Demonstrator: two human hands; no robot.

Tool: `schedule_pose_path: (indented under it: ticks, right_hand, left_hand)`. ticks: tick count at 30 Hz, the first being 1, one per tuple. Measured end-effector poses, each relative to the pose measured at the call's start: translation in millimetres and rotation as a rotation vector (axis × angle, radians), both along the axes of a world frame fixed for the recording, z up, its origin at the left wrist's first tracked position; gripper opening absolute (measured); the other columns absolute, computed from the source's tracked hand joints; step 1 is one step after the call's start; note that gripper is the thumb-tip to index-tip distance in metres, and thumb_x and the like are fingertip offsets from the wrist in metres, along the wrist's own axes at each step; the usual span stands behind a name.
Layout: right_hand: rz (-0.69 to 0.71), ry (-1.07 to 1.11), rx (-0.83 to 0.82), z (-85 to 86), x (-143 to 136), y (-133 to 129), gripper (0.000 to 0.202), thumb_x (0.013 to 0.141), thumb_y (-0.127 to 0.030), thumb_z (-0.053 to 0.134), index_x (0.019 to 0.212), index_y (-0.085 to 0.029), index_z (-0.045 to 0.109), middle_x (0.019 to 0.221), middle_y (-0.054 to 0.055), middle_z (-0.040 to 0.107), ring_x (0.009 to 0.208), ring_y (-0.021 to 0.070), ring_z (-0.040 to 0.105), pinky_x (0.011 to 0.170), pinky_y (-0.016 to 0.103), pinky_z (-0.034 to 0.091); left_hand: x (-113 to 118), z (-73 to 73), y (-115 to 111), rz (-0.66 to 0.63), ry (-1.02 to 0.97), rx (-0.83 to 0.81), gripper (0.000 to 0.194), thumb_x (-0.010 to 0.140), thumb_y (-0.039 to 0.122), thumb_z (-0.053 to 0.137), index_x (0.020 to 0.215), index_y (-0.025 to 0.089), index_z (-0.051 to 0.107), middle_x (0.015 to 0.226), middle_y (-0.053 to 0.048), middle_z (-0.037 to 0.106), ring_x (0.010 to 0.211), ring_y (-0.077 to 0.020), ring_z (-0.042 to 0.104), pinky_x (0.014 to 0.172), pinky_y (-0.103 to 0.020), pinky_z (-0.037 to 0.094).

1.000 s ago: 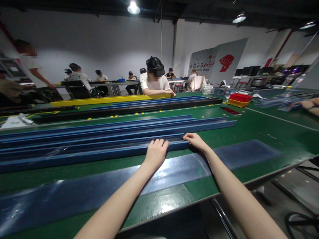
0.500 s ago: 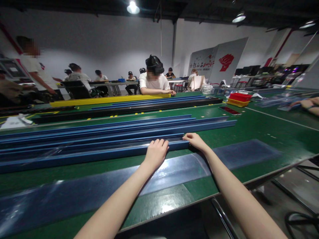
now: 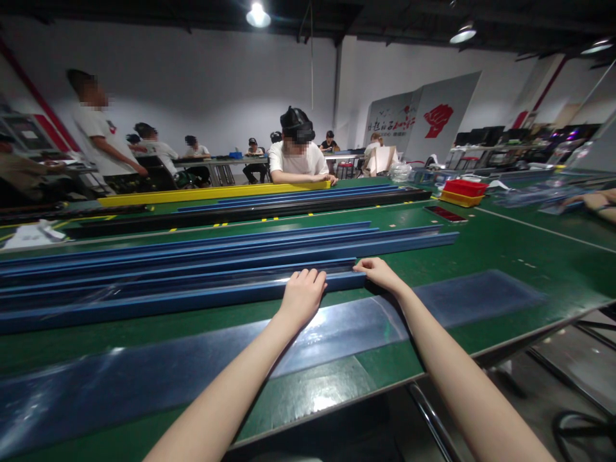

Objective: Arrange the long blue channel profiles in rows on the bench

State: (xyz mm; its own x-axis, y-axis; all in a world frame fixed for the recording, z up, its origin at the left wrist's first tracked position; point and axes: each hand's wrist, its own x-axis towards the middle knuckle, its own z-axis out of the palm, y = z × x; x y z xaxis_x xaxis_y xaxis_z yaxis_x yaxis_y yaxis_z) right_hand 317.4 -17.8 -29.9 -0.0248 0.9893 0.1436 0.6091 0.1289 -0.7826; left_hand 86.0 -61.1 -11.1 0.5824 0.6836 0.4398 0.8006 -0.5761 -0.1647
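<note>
A long blue channel with raised sides lies across the green table, with something clear and shiny inside it. My left hand is closed over its near side, close to the right end, fingers curled into the trough. At the very end, my right hand is closed in a pinch at the channel's tip; the fingertips partly hide what is between them. Both forearms reach over a long, clear plastic sheet lying flat on the table in front of the channel.
More blue channels lie just behind. Farther off are a black rail, a yellow rail, a phone and red and yellow bins. A person leans over the opposite side. Another person's arm rests at right.
Both of my hands stay in practically the same place on the blue channel. In the back left, a standing person has moved to the right.
</note>
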Motion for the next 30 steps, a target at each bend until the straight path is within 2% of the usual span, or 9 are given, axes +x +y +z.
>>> schedule_pose_path:
  ticks: [16, 30]
  right_hand:
    - [-0.013, 0.011, -0.016, -1.1, -0.6, -0.1, 0.029, 0.064, -0.042, 0.052, 0.056, -0.016, 0.061, 0.052, 0.0, 0.053, 0.053, 0.0121, 0.047, 0.053, 0.024, 0.032]
    - [-0.042, -0.063, 0.01, 0.0, -2.6, -1.4, 0.03, 0.066, -0.041, 0.051, 0.054, -0.015, 0.061, 0.051, 0.001, 0.054, 0.053, 0.0127, 0.048, 0.052, 0.024, 0.032]
  left_hand:
    - [-0.7, -1.7, 1.3, -0.006, -0.01, -0.004, 0.021, 0.09, 0.025, 0.038, 0.101, 0.017, 0.054, 0.09, -0.007, 0.06, 0.083, -0.0194, 0.052, 0.067, -0.031, 0.035]
    - [-0.4, -2.3, 1.4, -0.003, -0.02, 0.012, 0.023, 0.09, 0.028, 0.037, 0.101, 0.016, 0.054, 0.089, -0.007, 0.06, 0.083, -0.0198, 0.053, 0.067, -0.031, 0.034]
